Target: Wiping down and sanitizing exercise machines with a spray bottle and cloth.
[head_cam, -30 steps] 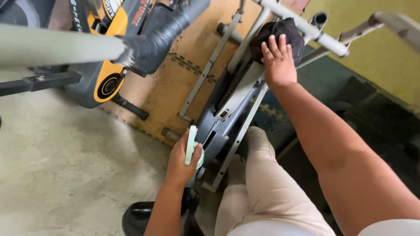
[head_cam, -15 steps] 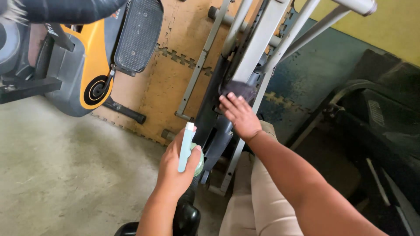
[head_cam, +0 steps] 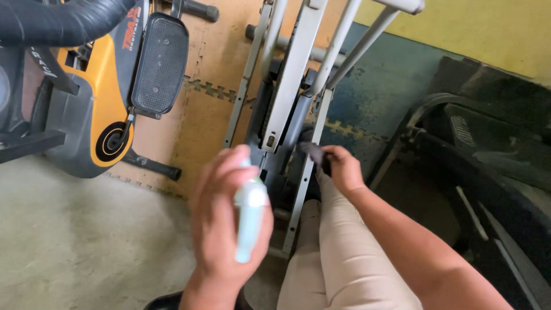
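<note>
Left hand: the left hand (head_cam: pixel 227 224) is wrapped around a pale green spray bottle (head_cam: pixel 248 215), fingers closed on its body, raised close to the camera and blurred.
Right hand: the right hand (head_cam: pixel 342 169) is clenched on a dark cloth (head_cam: pixel 314 152), pressed low against the grey frame (head_cam: pixel 293 86) of an exercise machine.
Bottle position: held in the air in front of the frame's lower part; which way the nozzle faces cannot be told.
Cloth position: bunched between the fingers and a frame rail, just above the person's knee (head_cam: pixel 333 229).
Left of frame: an orange and grey exercise bike (head_cam: pixel 103 109) with a black pedal (head_cam: pixel 160 63), standing partly on tan foam mats (head_cam: pixel 201 120).
Right of frame: dark equipment (head_cam: pixel 493 155) by a yellow wall (head_cam: pixel 488 28).
Floor: bare concrete (head_cam: pixel 74 229) under the left forearm.
Risk, overspray: likely if the nozzle points away from the frame; mist could land on the mats or concrete and leave them slippery.
Risk, pinch: the right fingers sit near moving rails; a shifting rail could trap them.
Risk, snag: loose cloth could catch in a joint if dragged along the rail.
Risk, grip: a wet bottle could slip from the left hand.
</note>
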